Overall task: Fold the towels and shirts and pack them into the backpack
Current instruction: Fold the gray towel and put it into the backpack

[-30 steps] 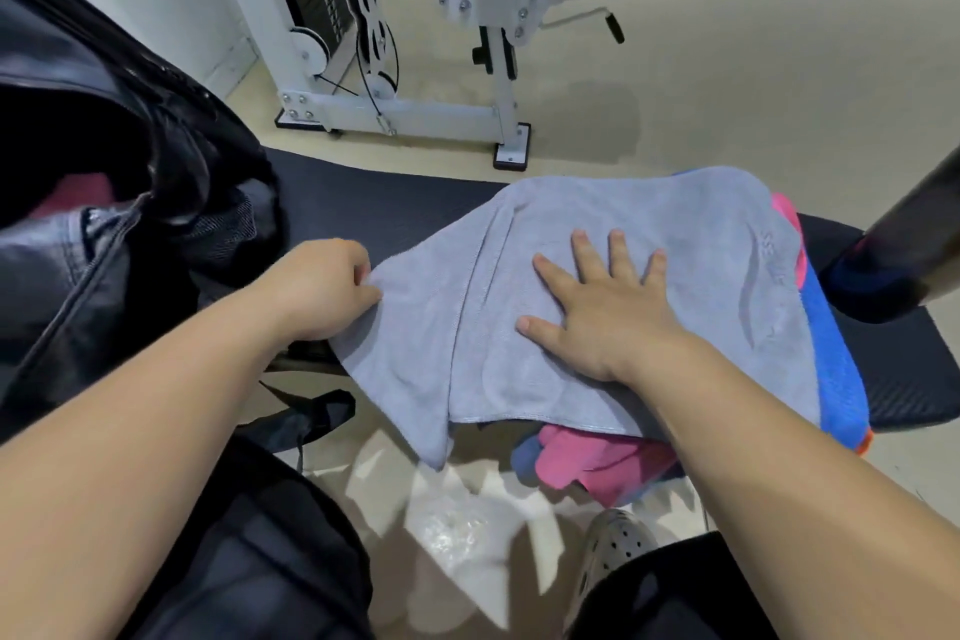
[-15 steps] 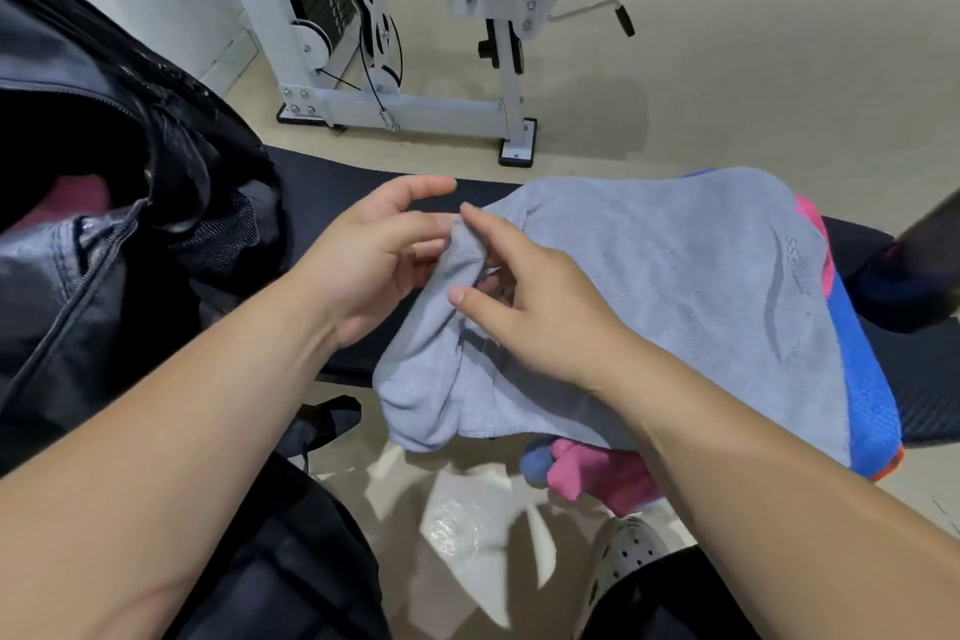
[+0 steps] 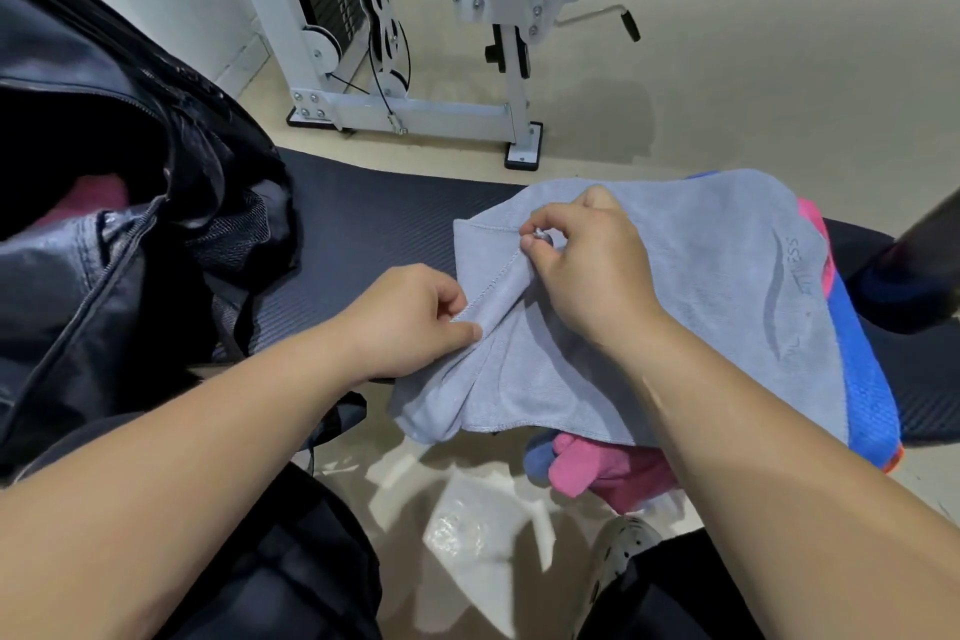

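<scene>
- Where the head view looks down, a grey towel (image 3: 649, 307) lies spread on a black bench (image 3: 363, 224), on top of a pile of other cloth.
- The left hand (image 3: 410, 322) pinches the towel's stitched left edge near its front, thumb and fingers closed on the hem.
- The right hand (image 3: 582, 265) grips the same edge farther back, fingers curled and clamped on a raised fold of the grey cloth.
- Between the two hands the hem runs taut and lifted off the bench.
- The towel's front corner droops over the bench's near edge.
- Under the towel, a blue cloth (image 3: 862, 379) shows along the right side and a pink cloth (image 3: 602, 468) hangs out below the front edge.
- A black backpack (image 3: 130, 234) sits open at the left end of the bench, just beside the left forearm; something pink shows inside its mouth.
- A white weight machine (image 3: 415, 68) stands on the floor beyond the bench.
- A grey clog (image 3: 618, 556) is visible on the floor below.
</scene>
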A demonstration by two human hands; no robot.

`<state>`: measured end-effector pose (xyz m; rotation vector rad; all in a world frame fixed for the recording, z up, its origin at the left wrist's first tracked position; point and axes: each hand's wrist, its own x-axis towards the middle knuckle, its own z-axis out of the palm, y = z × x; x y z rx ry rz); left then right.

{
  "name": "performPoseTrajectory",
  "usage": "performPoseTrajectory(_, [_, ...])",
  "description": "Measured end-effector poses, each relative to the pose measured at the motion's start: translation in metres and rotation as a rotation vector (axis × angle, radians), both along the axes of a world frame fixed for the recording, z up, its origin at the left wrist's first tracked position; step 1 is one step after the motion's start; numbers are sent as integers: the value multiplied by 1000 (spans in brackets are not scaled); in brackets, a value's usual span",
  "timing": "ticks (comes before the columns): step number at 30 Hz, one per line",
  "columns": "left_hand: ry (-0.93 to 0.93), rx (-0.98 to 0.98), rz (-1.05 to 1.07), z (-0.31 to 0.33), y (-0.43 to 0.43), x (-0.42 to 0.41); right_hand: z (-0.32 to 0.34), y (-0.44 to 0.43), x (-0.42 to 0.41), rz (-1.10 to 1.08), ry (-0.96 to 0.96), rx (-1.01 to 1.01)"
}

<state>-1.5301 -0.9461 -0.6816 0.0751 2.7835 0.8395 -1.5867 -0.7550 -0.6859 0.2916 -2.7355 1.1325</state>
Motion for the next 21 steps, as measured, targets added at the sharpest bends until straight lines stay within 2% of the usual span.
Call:
performPoseTrajectory(4, [58, 24, 34, 13, -7, 6, 2, 10, -2, -4, -72, -66])
performPoseTrajectory(6, [-3, 71, 35, 19, -17, 14, 3, 8, 0, 17, -122, -107])
performPoseTrajectory(9, [-205, 208, 13, 21, -34, 33, 16, -4, 4, 36, -281, -352])
performPoseTrajectory(11, [-232, 191, 7, 26, -46, 40, 32, -14, 0, 27, -356, -514])
performPoseTrajectory(15, [-149, 180, 135, 51, -72, 39, 62, -32, -19, -22, -405, -634])
performPoseTrajectory(19, [61, 183, 374, 60, -81, 39, 74, -57, -39, -49, -551, -577])
performPoseTrajectory(21, [89, 178, 417, 58, -83, 42, 73, -73, -50, -48, -628, -561])
